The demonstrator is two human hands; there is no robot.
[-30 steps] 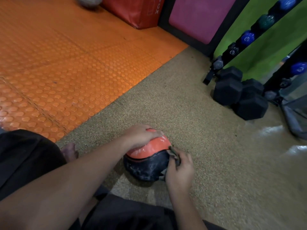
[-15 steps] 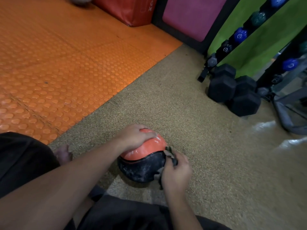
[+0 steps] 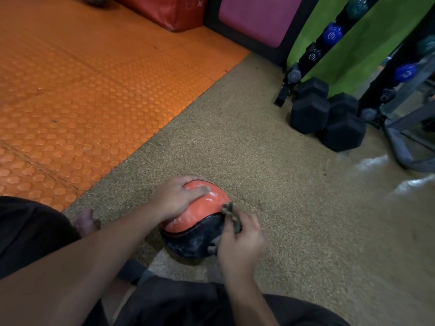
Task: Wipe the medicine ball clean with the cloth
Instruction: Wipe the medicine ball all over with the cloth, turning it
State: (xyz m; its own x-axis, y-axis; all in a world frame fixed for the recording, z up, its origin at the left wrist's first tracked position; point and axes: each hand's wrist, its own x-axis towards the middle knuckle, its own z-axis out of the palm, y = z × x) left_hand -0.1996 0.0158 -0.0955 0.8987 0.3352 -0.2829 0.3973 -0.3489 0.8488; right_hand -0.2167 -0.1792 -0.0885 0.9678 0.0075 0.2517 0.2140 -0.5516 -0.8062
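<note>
Medicine ball point(image 3: 200, 222): orange upper panel, black scuffed lower panel; sat on the speckled tan floor point(image 3: 270, 184), close to the near edge of the view, a little off the border of the orange studded mat point(image 3: 82, 102). Gloss visible on the orange panel.

Left hand point(image 3: 179, 198): laid over the top left of the ball, fingers spread and curved to its surface, pressing down rather than closed around anything.

Cloth point(image 3: 231, 216): small, dark, bunched; pressed against the ball's right side at the seam between orange and black. Clenched in the right hand point(image 3: 240, 245), fingers curled round it; slightly blurred.

Dark shorts point(image 3: 188, 302) and a bare foot point(image 3: 84, 221) along the near edge, left of the ball.

Black hex dumbbells point(image 3: 329, 118): grouped on the floor toward the far right corner, well apart from the ball, beside a rack point(image 3: 315, 55) carrying blue and dark weights. Green wall panel point(image 3: 367, 38) behind. Red pad point(image 3: 169, 10) and pink pad point(image 3: 256, 17) along the far edge.
</note>
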